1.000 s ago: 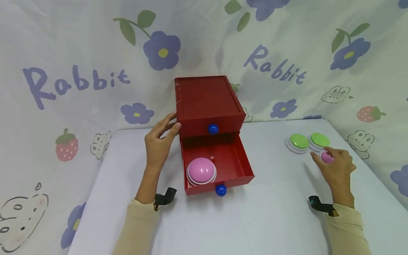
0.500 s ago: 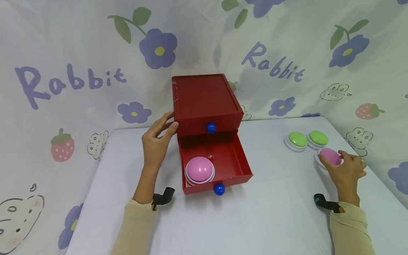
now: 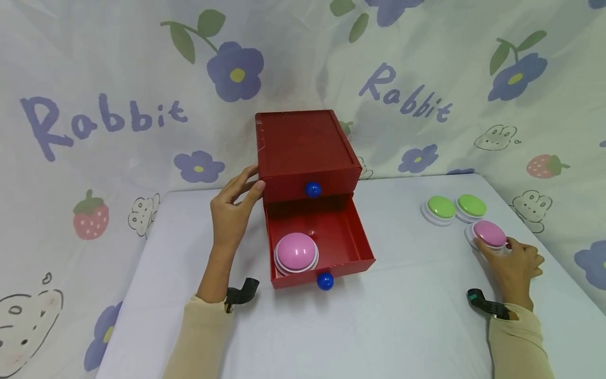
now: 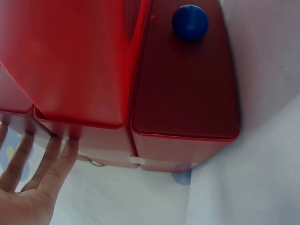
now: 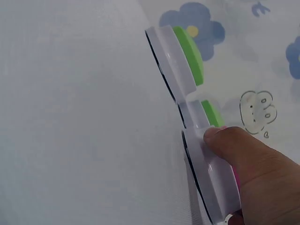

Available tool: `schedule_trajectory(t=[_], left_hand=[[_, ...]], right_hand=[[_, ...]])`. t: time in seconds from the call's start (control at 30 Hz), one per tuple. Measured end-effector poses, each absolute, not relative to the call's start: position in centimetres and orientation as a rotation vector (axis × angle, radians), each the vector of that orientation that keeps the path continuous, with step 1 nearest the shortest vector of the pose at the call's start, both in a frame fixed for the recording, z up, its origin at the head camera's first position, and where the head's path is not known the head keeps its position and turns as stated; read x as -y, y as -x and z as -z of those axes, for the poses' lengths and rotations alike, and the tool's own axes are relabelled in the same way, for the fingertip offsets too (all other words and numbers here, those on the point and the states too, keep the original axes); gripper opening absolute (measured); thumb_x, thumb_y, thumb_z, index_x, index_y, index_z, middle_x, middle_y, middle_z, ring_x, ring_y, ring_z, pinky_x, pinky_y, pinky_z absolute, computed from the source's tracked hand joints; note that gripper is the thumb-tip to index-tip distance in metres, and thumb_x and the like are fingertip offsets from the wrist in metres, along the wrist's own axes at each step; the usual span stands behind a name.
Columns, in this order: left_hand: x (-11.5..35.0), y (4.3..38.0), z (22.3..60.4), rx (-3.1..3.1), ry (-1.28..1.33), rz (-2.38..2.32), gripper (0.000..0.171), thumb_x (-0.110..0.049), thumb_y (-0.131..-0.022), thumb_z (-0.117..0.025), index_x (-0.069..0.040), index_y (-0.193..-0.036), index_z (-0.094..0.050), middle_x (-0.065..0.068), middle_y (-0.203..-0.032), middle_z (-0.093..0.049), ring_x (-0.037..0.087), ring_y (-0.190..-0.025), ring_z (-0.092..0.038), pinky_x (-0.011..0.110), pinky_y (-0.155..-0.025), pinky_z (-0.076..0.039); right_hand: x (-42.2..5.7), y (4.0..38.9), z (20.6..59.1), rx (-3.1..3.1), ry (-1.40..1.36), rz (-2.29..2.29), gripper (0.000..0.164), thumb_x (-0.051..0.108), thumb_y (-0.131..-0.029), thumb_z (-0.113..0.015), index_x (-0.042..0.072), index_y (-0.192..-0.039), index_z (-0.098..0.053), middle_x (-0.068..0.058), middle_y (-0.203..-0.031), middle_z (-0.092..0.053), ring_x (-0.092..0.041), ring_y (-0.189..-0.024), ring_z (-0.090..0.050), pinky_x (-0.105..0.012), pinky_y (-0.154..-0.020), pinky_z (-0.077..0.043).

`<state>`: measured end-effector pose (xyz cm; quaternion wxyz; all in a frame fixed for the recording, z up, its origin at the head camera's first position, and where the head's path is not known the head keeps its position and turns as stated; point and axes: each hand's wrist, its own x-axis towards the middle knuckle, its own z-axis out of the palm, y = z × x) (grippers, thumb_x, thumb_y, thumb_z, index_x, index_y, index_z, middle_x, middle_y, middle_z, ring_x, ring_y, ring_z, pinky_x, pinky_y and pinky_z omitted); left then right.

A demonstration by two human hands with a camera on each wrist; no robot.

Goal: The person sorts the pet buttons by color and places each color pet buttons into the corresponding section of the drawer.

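Note:
My left hand (image 3: 232,216) rests with extended fingers against the left side of a red two-drawer cabinet (image 3: 307,145). The left wrist view shows those fingers (image 4: 56,168) touching the cabinet's side. Its lower drawer (image 3: 337,237) is pulled out, and one pink push button (image 3: 296,251) with a white base lies at the drawer's front left. At the right of the table, my right hand (image 3: 515,266) grips another pink push button (image 3: 490,233) by its white base. Close up, the thumb (image 5: 248,152) presses on the side of that base (image 5: 211,176); the other fingers are mostly hidden.
Two green push buttons, one on the left (image 3: 442,207) and one on the right (image 3: 471,205), stand just behind the held one. Blue knobs stick out from the upper drawer (image 3: 313,190) and the lower one. A patterned cloth (image 3: 142,63) hangs behind the white table (image 3: 397,316).
My right hand has moved right and lowered around the pink push button, its fingers going from above the dome to the base. The left hand keeps its place on the cabinet.

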<state>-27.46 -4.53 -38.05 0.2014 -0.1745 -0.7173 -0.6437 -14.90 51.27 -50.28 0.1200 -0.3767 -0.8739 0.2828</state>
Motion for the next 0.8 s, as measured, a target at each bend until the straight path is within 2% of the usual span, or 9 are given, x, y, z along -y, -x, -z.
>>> schedule_trajectory(t=[0.3, 0.6, 0.8], left_hand=[[4.4, 27.4, 37.9, 2.009, 0.484, 1.787, 0.041, -0.009, -0.096, -0.069, -0.006, -0.136, -0.063, 0.005, -0.132, -0.065, 0.019, -0.110, -0.067, 0.024, -0.084, -0.057], [4.5, 27.3, 38.0, 1.997, 0.485, 1.809, 0.041, -0.010, -0.095, -0.070, -0.008, -0.136, -0.064, 0.006, -0.131, -0.065, 0.017, -0.108, -0.067, 0.024, -0.083, -0.057], [4.5, 27.2, 38.0, 2.012, 0.473, 1.791, 0.041, -0.011, -0.095, -0.070, -0.010, -0.136, -0.064, 0.005, -0.131, -0.065, 0.019, -0.110, -0.067, 0.024, -0.084, -0.057]], right_hand=[[-51.4, 15.0, 50.7, 2.513, 1.088, -0.816, 0.101, 0.057, -0.088, -0.067, -0.009, -0.153, -0.025, -0.036, -0.146, -0.020, -0.049, -0.138, -0.013, -0.072, -0.106, -0.017], [-50.8, 14.9, 51.1, 2.407, 1.071, -0.834, 0.097, 0.056, -0.088, -0.068, -0.004, -0.154, -0.031, -0.030, -0.142, -0.025, -0.042, -0.134, -0.016, -0.066, -0.102, -0.021], [-49.7, 15.0, 50.8, 2.361, 0.981, -0.850, 0.092, 0.053, -0.087, -0.071, -0.004, -0.151, -0.038, -0.028, -0.137, -0.029, -0.039, -0.130, -0.019, -0.062, -0.099, -0.020]])
